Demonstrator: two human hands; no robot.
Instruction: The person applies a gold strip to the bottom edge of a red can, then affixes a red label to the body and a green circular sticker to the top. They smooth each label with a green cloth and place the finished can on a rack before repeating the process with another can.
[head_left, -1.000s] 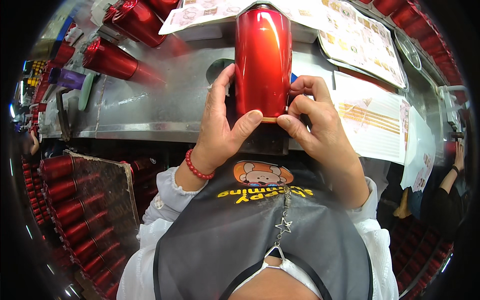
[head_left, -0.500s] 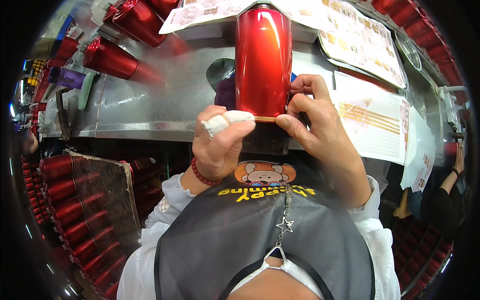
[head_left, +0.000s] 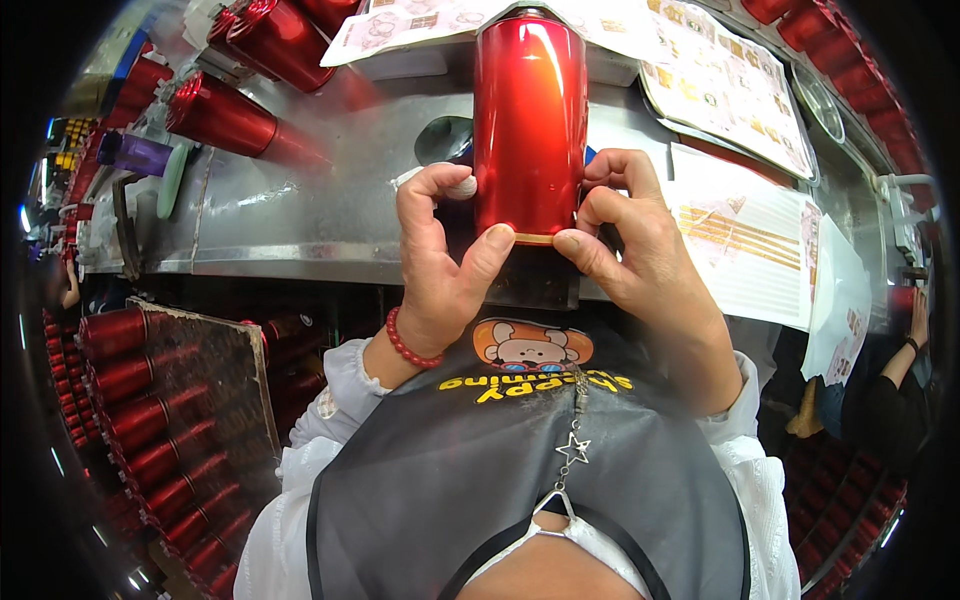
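A shiny red metal tumbler [head_left: 530, 125] points away from me over the bench, with a thin gold strip [head_left: 536, 239] along its near edge. My left hand [head_left: 440, 240] curls around the tumbler's near left side, its thumb pressing the strip's left end. White wrapping shows on its fingertips. On the other side, my right hand [head_left: 630, 225] grips with the thumb at the strip's right end and bent fingers along the tumbler's wall. Part of a dark, rounded object [head_left: 443, 140] shows behind the tumbler; its kind is hidden.
Printed decal sheets [head_left: 730, 85] lie at the back right, and a paper sheet with gold strips [head_left: 745, 240] is beside my right hand. More red tumblers [head_left: 222, 115] stand at the left. A rack of red tumblers [head_left: 150, 425] is lower left. A co-worker's arm [head_left: 905, 350] shows far right.
My left hand has opened out from its pinch, its fingers moving up the tumbler's left side while the thumb came onto the strip. The right hand stays in place.
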